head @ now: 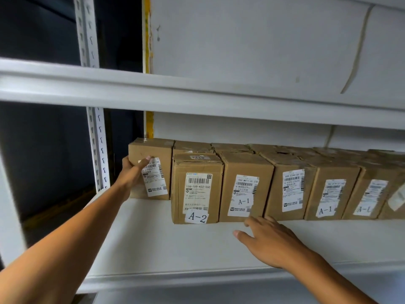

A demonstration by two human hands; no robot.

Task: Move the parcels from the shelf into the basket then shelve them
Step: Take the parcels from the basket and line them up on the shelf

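Note:
A row of brown cardboard parcels with white shipping labels stands on the white shelf (153, 238). My left hand (132, 172) grips the left front corner of the leftmost parcel (162, 150), which stands further back than the others. Beside it is a parcel tagged A-2 (197, 187), then one tagged A-1 (245, 185). My right hand (269, 240) hovers open over the shelf, fingertips just below the A-1 parcel's bottom edge. No basket is in view.
More labelled parcels (328, 189) continue to the right, with a second row behind. A shelf beam (197, 91) runs overhead. A perforated white upright (97, 145) stands at the left, dark space beyond it. A white wall is behind.

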